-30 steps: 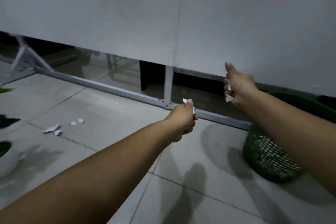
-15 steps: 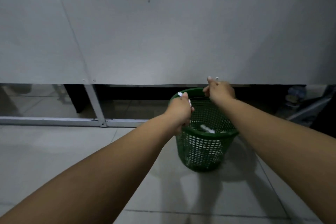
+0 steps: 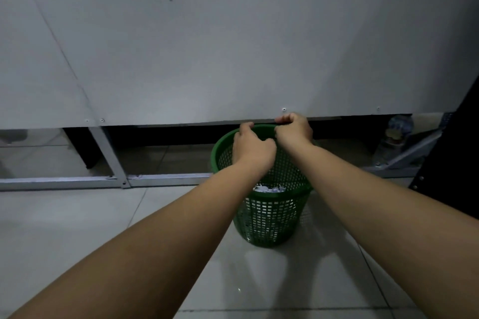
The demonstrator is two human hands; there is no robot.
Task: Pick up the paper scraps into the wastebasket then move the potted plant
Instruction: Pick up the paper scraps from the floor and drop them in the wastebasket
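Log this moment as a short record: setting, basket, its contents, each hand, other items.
setting: tiled floor in front of a grey panel wall on a metal frame
basket: green mesh wastebasket, upright on the floor
contents: white paper scraps inside
left hand: over the basket opening, fingers curled; any scrap in it is hidden
right hand: over the far rim, fingers curled; any scrap in it is hidden
other: bottle by the wall at right
plant: not in view
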